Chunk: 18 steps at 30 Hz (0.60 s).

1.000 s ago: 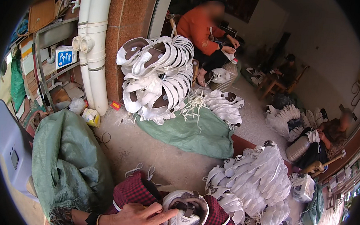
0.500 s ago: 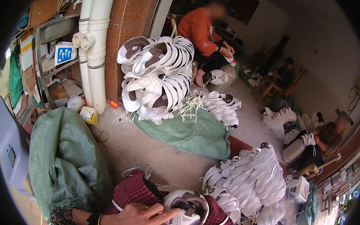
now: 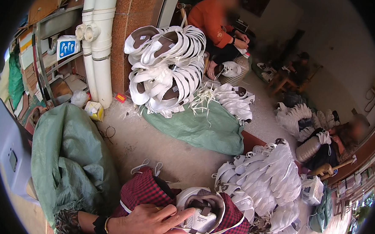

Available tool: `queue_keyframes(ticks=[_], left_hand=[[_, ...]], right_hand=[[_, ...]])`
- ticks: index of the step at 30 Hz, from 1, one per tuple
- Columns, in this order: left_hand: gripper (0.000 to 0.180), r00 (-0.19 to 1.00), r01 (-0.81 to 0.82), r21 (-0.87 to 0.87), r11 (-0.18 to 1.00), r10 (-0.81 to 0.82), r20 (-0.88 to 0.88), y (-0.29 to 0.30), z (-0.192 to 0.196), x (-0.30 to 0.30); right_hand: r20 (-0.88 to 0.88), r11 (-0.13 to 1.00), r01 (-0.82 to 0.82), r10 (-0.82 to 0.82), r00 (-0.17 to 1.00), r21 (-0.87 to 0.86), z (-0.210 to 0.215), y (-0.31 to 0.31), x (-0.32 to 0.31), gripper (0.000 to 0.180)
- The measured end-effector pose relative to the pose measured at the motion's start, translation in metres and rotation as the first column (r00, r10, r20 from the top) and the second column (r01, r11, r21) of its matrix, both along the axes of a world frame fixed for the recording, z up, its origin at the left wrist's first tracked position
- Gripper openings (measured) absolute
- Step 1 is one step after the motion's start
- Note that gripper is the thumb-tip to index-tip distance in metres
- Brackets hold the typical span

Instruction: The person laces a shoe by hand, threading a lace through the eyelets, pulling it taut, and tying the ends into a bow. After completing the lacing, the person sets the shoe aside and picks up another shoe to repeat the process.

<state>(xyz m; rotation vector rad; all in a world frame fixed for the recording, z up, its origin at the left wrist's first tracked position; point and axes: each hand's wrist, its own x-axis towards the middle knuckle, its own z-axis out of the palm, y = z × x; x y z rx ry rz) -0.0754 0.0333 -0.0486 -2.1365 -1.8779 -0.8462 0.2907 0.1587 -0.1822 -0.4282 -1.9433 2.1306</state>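
Note:
My left hand (image 3: 150, 222) comes in from the lower left, with a dark band at its wrist. Its index finger and thumb close over the side of a white and grey sneaker (image 3: 205, 219). The shoe's opening faces up and shows a dark lining and a grey tongue. A white lace (image 3: 228, 230) stretches from the shoe toward the right. The shoe rests between red-and-black checked cloth covers (image 3: 143, 192) over my lap. My right hand is out of view.
White shoe uppers are heaped at my right (image 3: 262, 180) and stacked ahead (image 3: 166, 69). Green sacks lie on the floor (image 3: 199, 128) and stand at left (image 3: 69, 153). A person in orange (image 3: 209, 20) handles a shoe; two others sit farther right. White pipes (image 3: 100, 49) run up the wall.
The view has shifted slightly, so the stacks ahead sit higher. My left hand stays on the sneaker in almost the same pose.

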Motion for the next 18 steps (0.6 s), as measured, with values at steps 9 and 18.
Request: queue_keyframes(ticks=[9, 18], left_hand=[[0.069, 0.994, 0.051, 0.007, 0.999, -0.052, 0.093, -0.005, -0.014, 0.001], [0.071, 0.990, 0.047, 0.032, 0.998, -0.050, 0.135, -0.007, -0.014, 0.004]], right_hand=[[0.054, 0.999, -0.030, 0.027, 0.998, 0.044, -0.001, -0.024, 0.022, 0.052], [0.127, 0.998, -0.007, -0.001, 0.992, 0.062, -0.004, -0.068, 0.049, 0.051]])
